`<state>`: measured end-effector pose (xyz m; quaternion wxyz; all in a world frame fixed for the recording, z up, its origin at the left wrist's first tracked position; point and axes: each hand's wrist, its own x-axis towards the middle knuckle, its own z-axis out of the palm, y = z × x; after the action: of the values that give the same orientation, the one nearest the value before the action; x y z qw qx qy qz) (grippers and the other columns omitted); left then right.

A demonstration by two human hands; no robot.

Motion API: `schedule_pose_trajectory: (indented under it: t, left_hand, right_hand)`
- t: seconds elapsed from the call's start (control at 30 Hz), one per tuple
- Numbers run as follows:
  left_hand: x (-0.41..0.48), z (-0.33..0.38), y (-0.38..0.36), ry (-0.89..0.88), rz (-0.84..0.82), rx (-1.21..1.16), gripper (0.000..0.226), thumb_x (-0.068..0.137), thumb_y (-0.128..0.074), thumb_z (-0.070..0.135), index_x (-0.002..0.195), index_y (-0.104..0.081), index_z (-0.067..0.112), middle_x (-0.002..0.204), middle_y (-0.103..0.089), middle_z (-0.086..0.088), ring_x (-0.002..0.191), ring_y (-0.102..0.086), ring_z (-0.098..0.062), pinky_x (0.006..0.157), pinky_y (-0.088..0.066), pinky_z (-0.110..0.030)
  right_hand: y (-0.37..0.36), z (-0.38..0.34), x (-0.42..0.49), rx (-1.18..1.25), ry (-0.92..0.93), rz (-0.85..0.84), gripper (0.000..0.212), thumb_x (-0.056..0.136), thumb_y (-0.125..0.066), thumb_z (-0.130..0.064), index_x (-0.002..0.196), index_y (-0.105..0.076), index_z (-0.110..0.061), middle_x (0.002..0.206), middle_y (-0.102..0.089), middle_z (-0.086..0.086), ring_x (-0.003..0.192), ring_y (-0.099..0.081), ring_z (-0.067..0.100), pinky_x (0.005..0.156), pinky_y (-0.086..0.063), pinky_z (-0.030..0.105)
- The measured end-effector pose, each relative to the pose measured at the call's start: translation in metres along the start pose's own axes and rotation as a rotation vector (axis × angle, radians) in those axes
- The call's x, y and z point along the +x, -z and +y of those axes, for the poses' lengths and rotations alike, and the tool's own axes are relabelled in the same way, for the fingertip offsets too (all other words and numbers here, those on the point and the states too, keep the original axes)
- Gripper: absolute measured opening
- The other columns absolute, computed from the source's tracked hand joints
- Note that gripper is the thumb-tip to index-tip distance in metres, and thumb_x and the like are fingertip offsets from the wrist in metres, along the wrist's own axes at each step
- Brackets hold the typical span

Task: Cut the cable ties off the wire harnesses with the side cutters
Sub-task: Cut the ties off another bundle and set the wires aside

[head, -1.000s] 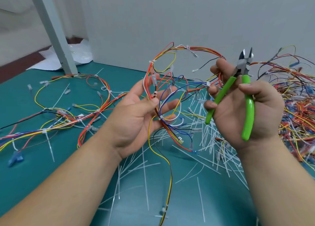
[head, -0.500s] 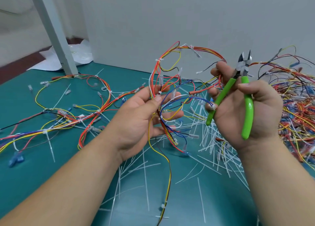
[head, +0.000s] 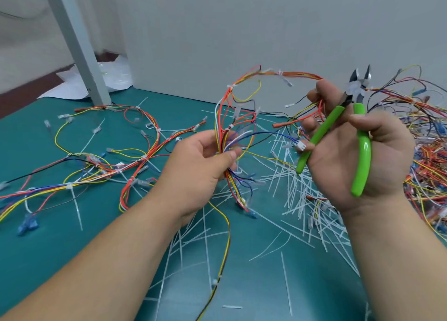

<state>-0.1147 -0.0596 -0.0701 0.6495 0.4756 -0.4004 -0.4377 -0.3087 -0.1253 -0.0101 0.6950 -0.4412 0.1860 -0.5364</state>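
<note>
Tightened since earlier, grip of left hand [head: 203, 162] pinches wire harness [head: 300, 75]; right hand [head: 382, 156] clasps side cutters [head: 364, 151] beside it.

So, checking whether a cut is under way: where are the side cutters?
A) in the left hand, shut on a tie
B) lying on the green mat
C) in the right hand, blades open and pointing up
C: the right hand grips the side cutters by their green handles, blades apart and pointing up.

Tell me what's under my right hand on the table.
A pile of cut ties on the green mat, with a few wires. The right hand, holding the cutters, hides the pile's middle.
</note>
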Motion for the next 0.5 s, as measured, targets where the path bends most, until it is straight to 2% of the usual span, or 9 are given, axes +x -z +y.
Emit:
schedule_pose_trajectory:
  t: [0.07,0.13,0.2,0.27,0.33,0.37,0.4,0.5]
  left_hand:
    - [0.0,0.003,0.0,-0.044,0.025,0.012,0.03,0.094,-0.066,-0.001,0.09,-0.079,0.025,0.095,-0.076,0.001,0.089,-0.065,-0.015,0.089,-0.053,-0.039]
    - [-0.001,0.006,-0.001,-0.074,0.028,-0.001,0.035,0.096,-0.063,0.001,0.088,-0.081,0.03,0.096,-0.077,0.007,0.09,-0.067,-0.008,0.089,-0.052,-0.033]
    - [-0.003,0.008,-0.003,-0.076,0.027,-0.025,0.035,0.098,-0.061,0.006,0.089,-0.081,0.033,0.098,-0.078,0.01,0.094,-0.069,-0.006,0.087,-0.052,-0.03]
    - [-0.004,0.008,-0.004,-0.048,0.029,-0.095,0.028,0.099,-0.06,0.01,0.095,-0.08,0.029,0.102,-0.078,0.002,0.101,-0.073,-0.015,0.079,-0.056,-0.029]
    - [-0.005,0.01,-0.005,-0.01,0.025,-0.194,0.018,0.094,-0.063,0.017,0.104,-0.076,0.025,0.103,-0.078,-0.007,0.1,-0.075,-0.024,0.074,-0.06,-0.028]
    - [-0.006,0.012,-0.005,0.004,0.024,-0.234,0.02,0.089,-0.065,0.022,0.106,-0.074,0.024,0.102,-0.078,-0.008,0.098,-0.075,-0.026,0.074,-0.06,-0.029]
    - [-0.006,0.013,-0.005,0.015,0.026,-0.27,0.025,0.084,-0.066,0.025,0.109,-0.072,0.024,0.099,-0.078,-0.008,0.095,-0.076,-0.026,0.074,-0.06,-0.03]
    - [-0.006,0.014,-0.005,0.033,0.025,-0.345,0.034,0.08,-0.065,0.027,0.114,-0.068,0.024,0.095,-0.076,-0.008,0.092,-0.076,-0.025,0.078,-0.061,-0.036]
  right_hand:
    - [0.001,-0.002,0.0,0.004,0.018,-0.011,0.086,0.059,-0.059,-0.031,0.141,-0.056,-0.006,0.124,-0.058,0.003,0.087,-0.053,0.02,0.064,-0.033,0.034]
    - [0.001,-0.003,0.0,0.005,0.029,-0.026,0.08,0.06,-0.059,-0.032,0.136,-0.058,-0.009,0.124,-0.057,0.002,0.087,-0.053,0.019,0.065,-0.032,0.034]
    - [0.002,-0.004,0.0,-0.013,0.028,-0.049,0.081,0.058,-0.062,-0.032,0.135,-0.057,-0.008,0.126,-0.056,0.003,0.087,-0.053,0.019,0.065,-0.031,0.034]
    - [0.002,-0.004,-0.001,-0.07,0.022,-0.079,0.08,0.058,-0.068,-0.027,0.134,-0.057,-0.007,0.128,-0.057,0.005,0.088,-0.054,0.019,0.065,-0.032,0.034]
    - [0.0,-0.002,-0.001,-0.152,-0.002,-0.104,0.067,0.067,-0.056,-0.012,0.133,-0.058,-0.005,0.126,-0.058,0.007,0.086,-0.054,0.018,0.064,-0.031,0.034]
    - [-0.001,0.0,-0.002,-0.201,-0.015,-0.117,0.064,0.068,-0.047,-0.01,0.131,-0.06,-0.004,0.124,-0.059,0.008,0.085,-0.054,0.018,0.063,-0.031,0.034]
    - [-0.002,0.002,-0.003,-0.254,-0.023,-0.14,0.063,0.066,-0.047,-0.01,0.127,-0.063,-0.005,0.122,-0.06,0.009,0.084,-0.054,0.018,0.063,-0.03,0.035]
    - [-0.005,0.008,-0.005,-0.406,-0.048,-0.263,0.059,0.051,-0.06,-0.018,0.108,-0.074,-0.017,0.12,-0.064,0.006,0.086,-0.054,0.017,0.064,-0.032,0.033]
